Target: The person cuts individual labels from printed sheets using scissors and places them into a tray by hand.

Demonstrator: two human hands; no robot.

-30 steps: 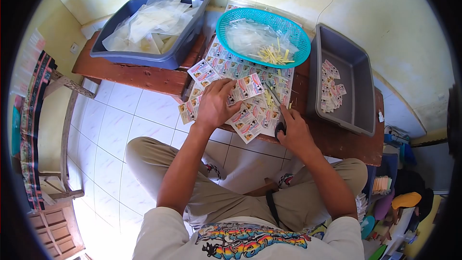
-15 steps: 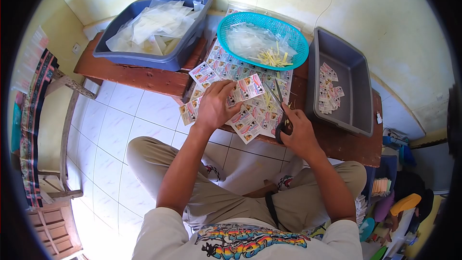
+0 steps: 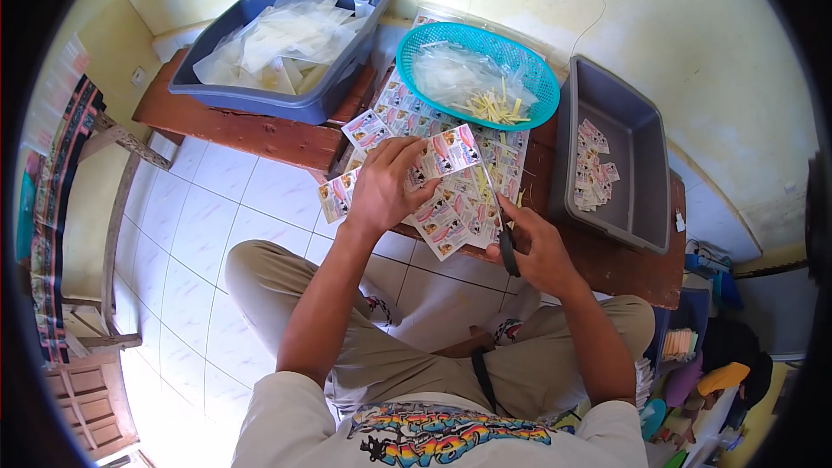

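My left hand [image 3: 390, 186] is closed on a strip of printed labels [image 3: 452, 151], holding it above the bench. Scissors [image 3: 508, 251] with black handles are in my right hand [image 3: 542, 247]. Their blades now look closed, with the tips at the strip's right end. Beneath my left hand lie more printed label strips [image 3: 444, 227], overlapping near the bench's front edge. A larger sheet of uncut labels [image 3: 407, 113] is spread under them.
On the wooden bench [image 3: 260, 134], a blue-grey tub [image 3: 329, 108] holds clear plastic pouches. A turquoise basket [image 3: 546, 87] contains plastic and yellowish strips. At right stands a grey tub [image 3: 637, 134] with cut labels. Another person [image 3: 728, 373] is at lower right.
The scissor blades were spread apart and are now together against the strip's end. My right hand has shifted slightly; my left hand keeps its hold on the strip.
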